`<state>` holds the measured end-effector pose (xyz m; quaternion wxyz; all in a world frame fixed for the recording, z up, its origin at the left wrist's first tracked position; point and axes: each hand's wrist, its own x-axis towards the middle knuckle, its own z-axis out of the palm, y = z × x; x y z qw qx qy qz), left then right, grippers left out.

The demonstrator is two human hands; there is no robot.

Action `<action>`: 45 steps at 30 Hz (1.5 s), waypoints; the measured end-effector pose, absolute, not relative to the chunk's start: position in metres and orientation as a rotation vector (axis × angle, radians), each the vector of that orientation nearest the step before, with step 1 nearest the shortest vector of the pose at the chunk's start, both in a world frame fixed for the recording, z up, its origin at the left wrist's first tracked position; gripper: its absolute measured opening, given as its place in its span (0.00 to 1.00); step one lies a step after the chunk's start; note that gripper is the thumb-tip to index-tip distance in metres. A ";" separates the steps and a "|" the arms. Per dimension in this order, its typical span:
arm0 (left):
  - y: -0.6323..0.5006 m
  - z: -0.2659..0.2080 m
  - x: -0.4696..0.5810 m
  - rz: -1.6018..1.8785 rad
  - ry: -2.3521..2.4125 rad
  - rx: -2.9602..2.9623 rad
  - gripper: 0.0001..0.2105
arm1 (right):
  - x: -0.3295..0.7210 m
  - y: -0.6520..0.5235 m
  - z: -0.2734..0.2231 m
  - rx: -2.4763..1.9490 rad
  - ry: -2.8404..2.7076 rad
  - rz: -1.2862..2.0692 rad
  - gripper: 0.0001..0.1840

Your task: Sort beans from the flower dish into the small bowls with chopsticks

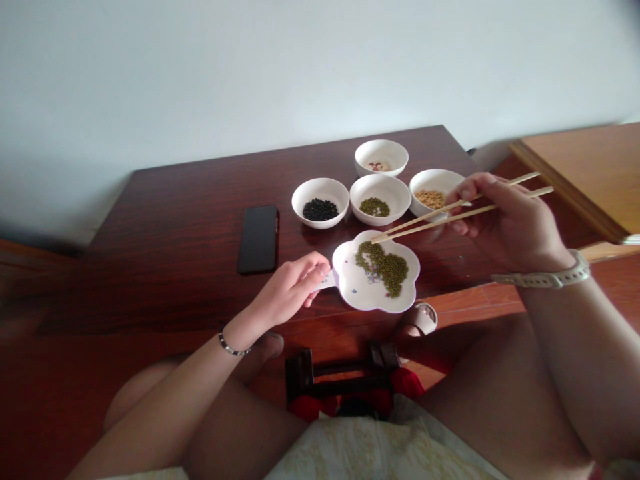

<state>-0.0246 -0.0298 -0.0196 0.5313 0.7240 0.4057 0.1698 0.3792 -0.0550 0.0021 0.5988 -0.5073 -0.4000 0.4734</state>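
My left hand [295, 283] is closed round the short handle of a white flower-shaped plate [345, 293], which is at the table's front edge. Green mung beans [393, 270] lie spread over the plate's middle and right side. In my right hand [510, 217] is a pair of wooden chopsticks [425, 223], their tips close together over the beans at the plate's back rim. Just behind the plate stands a white bowl [395, 195] with more mung beans [374, 207] in it. Whether the tips pinch a bean is too small to tell.
Left of that bowl is a bowl of black beans [321, 210]; to its right, partly behind my right hand, a bowl of yellowish beans [430, 199]. A further bowl [381, 150] holds reddish and pale pieces. A black phone [258, 239] lies left on the dark table [165, 227].
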 end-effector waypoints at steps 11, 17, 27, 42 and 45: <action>-0.030 -0.018 -0.026 0.400 0.958 1.707 0.20 | 0.366 -0.071 0.015 -1.300 -1.115 1.105 0.22; -0.030 -0.019 -0.025 0.412 0.975 1.716 0.19 | 0.368 -0.072 0.017 -1.337 -1.163 1.066 0.23; -0.030 -0.021 -0.026 0.379 0.965 1.746 0.20 | 0.368 -0.072 0.016 -1.337 -1.139 1.084 0.28; -0.030 -0.022 -0.026 0.394 0.960 1.756 0.22 | 0.374 -0.064 0.012 -1.166 -0.949 0.960 0.22; -0.030 -0.022 -0.026 0.404 0.957 1.761 0.21 | 0.377 -0.055 0.006 -1.077 -0.845 0.885 0.16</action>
